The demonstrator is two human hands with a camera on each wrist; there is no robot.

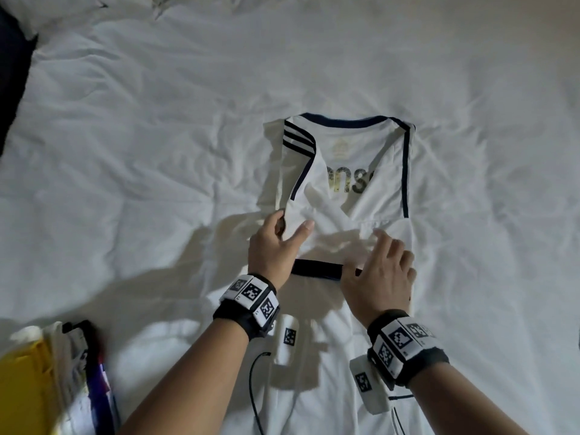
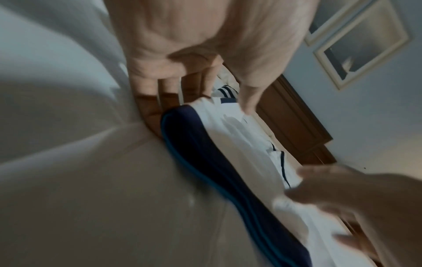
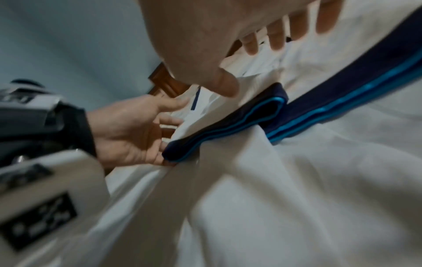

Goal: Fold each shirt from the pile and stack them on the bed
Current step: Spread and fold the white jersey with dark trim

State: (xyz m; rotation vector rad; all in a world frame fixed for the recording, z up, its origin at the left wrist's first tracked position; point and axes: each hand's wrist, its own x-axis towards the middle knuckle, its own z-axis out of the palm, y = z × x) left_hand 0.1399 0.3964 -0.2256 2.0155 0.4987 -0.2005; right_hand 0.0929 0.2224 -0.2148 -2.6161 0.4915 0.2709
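A white shirt (image 1: 348, 196) with navy trim lies flat on the bed, collar away from me and both sides folded inward. My left hand (image 1: 292, 229) pinches the folded left edge, thumb on top and fingers underneath, as the left wrist view (image 2: 210, 97) also shows. My right hand (image 1: 381, 265) lies with spread, straight fingers on the middle of the shirt, thumb beside the navy sleeve cuff (image 1: 317, 270). In the right wrist view the cuff (image 3: 228, 124) stretches between both hands, with the right hand (image 3: 248, 63) just above the fabric.
A pile of clothes (image 1: 62, 372), yellow and white with a dark strip, sits at the lower left. A dark object (image 1: 12, 73) lies at the left edge. The white bed sheet (image 1: 157, 152) spreads all around. A wooden headboard (image 2: 297, 117) stands beyond.
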